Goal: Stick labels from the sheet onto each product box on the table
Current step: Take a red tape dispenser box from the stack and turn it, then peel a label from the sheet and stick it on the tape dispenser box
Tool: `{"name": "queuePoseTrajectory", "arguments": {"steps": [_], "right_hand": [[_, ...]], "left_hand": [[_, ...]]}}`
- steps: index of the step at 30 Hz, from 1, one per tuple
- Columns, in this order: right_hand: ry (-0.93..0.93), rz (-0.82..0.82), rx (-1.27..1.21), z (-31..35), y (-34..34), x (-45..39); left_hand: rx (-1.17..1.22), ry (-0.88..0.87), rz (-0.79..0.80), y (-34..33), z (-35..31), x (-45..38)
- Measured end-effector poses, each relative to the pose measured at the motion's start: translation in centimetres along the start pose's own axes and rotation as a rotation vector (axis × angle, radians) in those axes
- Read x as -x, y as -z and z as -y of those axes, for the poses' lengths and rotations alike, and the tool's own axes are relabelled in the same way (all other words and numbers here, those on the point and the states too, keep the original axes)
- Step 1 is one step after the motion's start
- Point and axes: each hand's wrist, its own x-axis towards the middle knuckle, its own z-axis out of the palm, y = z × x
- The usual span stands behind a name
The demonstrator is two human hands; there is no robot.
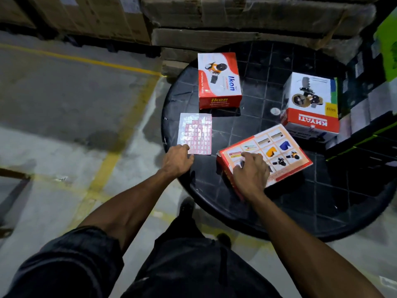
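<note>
A sheet of small red-and-white labels point(196, 133) lies at the left edge of a round black table point(300, 203). My left hand point(177, 161) rests on the sheet's near left corner, fingertips curled down on it. A flat red box printed with product pictures point(279, 147) lies tilted near the table's front. My right hand point(251, 172) presses down on its near left part, fingers bent over the top face. A red and white Ikon box point(219, 80) stands at the back. At the right stands a white and red Khyati box point(311, 104).
Stacked cardboard cartons point(247, 18) line the back behind the table. Black and green crates point(378, 117) crowd the right side. The concrete floor with yellow lines point(120, 151) stretches to the left. My dark trousers and shoes show below the table edge.
</note>
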Motion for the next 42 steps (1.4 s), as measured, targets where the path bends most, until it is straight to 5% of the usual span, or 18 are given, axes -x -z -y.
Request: {"name": "queuePoseTrajectory", "arguments": {"steps": [5,20,31,42], "right_hand": [[0.130,0.067,0.042,5.2,-2.0,-4.2],[0.082,0.225,0.114,13.4,-8.7,-13.7],[0.349,0.222,0.376,13.9,-11.0,-14.2],[0.356,0.211,0.325,14.1,-11.2,-15.8]], "left_hand": [[-0.049,-0.101,0.028,0.5,2.4,-5.3],[-0.304,-0.449,0.168,0.8,7.6,-13.0],[-0.330,-0.473,0.162,1.0,8.3,-13.2],[-0.323,-0.483,0.167,1.2,8.2,-13.3]]}}
